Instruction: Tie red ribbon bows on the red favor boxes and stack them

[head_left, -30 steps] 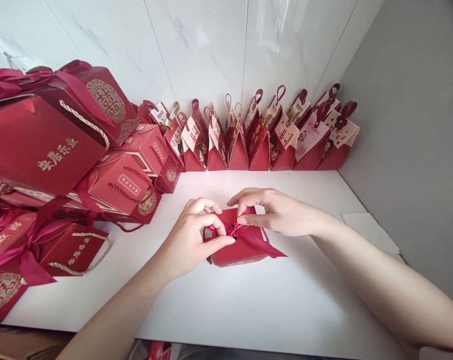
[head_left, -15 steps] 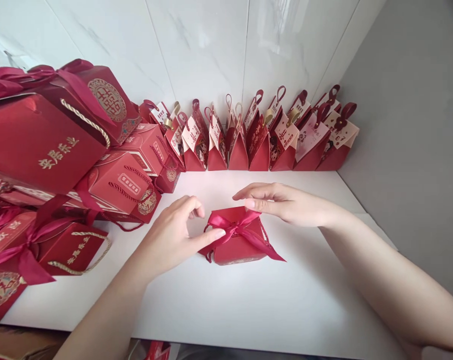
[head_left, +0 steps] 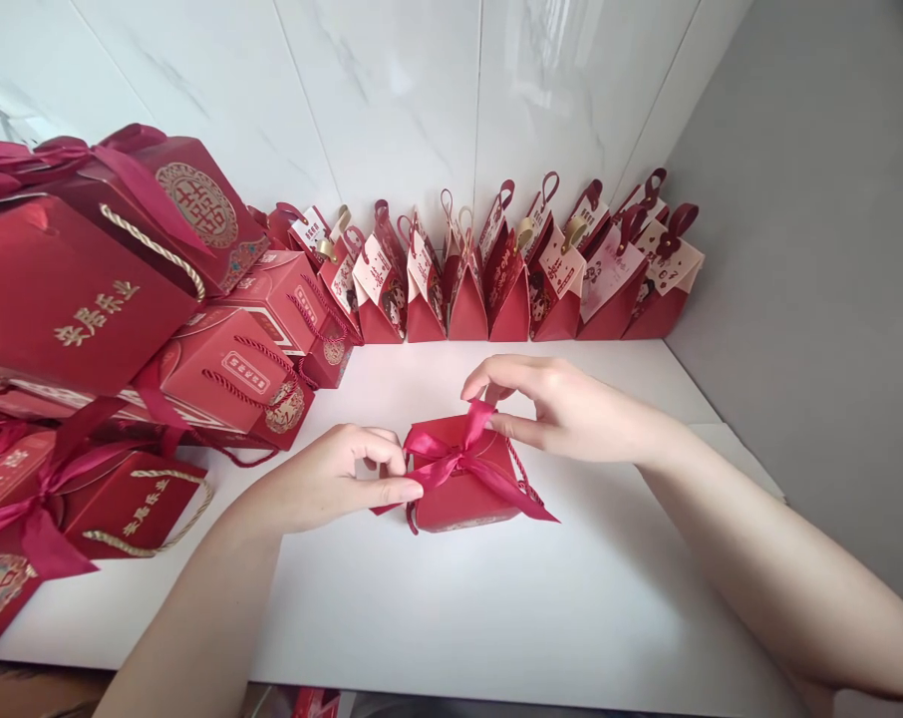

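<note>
At least 4 stacked boxes (head_left: 85,299) crowd 10 o'clock, and 8 or more bags (head_left: 467,311) line 12. Left hand (head_left: 339,477) and right hand (head_left: 563,411) pinch 1 ribbon (head_left: 500,481) on 1 box (head_left: 458,510).

The scene is being viewed by a single head-worn camera, which is being pointed forward and down across the smooth white tabletop (head_left: 437,618) from above its near edge. At close range, the bare left hand (head_left: 347,484) and bare right hand (head_left: 563,409) are being seen from above and behind, near mid-frame. Farther off, the glossy white marble-veined wall tiles (head_left: 392,100) and, at right, the plain grey wall (head_left: 810,249) are being taken in.
</note>
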The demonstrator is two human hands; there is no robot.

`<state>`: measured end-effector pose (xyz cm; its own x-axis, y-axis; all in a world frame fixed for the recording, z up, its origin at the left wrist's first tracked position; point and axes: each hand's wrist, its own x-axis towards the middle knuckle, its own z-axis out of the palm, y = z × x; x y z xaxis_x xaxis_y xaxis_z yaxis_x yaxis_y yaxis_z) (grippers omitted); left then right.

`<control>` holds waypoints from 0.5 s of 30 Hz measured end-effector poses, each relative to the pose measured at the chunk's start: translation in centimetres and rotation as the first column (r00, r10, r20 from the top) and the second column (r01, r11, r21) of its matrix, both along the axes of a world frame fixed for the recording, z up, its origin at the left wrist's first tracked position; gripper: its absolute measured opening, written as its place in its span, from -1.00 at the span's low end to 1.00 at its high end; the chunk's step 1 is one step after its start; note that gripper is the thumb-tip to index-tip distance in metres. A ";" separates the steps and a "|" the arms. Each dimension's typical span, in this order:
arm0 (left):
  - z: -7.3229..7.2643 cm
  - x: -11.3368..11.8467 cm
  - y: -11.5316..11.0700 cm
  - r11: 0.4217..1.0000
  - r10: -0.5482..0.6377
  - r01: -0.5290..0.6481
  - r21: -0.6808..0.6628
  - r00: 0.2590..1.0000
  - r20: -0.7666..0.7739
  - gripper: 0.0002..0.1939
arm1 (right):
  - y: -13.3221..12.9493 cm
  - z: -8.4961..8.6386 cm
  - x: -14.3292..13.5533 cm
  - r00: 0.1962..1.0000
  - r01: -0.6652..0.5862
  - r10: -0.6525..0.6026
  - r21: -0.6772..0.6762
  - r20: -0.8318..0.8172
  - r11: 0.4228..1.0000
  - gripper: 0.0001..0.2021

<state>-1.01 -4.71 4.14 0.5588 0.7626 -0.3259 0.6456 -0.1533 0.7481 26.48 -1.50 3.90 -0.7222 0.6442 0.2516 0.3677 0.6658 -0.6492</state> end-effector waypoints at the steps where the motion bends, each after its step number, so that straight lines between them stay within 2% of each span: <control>1: 0.0 -0.1 0.1 1.000 -0.006 0.006 0.005 1.000 0.002 -0.64 | 0.0 -0.1 -0.2 1.000 0.010 -0.010 0.000 -0.019 1.000 -0.81; 4: -0.2 -0.2 0.2 0.999 -0.031 0.031 -0.021 0.999 0.010 -0.67 | 0.0 -0.1 -0.6 0.997 0.020 -0.024 -0.053 -0.068 0.998 -0.87; 7: -0.3 -0.2 0.3 0.995 -0.044 0.047 -0.086 0.999 0.031 -0.69 | 0.0 -0.2 -0.8 0.983 0.026 -0.071 -0.258 -0.168 0.966 -0.88; 11: -0.4 -0.1 0.2 0.995 -0.030 0.033 -0.089 0.999 0.027 -0.69 | 0.2 -0.7 -1.2 0.946 -0.024 -0.162 -0.559 -0.280 0.829 -0.92; 15: -0.4 -0.1 0.2 0.997 -0.032 0.035 -0.064 0.998 0.050 -0.70 | 0.6 -0.8 -1.1 0.938 -0.047 -0.224 -0.734 -0.266 0.678 -0.90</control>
<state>-1.09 -4.55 3.77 0.6004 0.7210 -0.3460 0.6034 -0.1244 0.7877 25.41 -0.92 3.14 -0.6204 0.7745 -0.1232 0.0898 -0.0859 -0.9922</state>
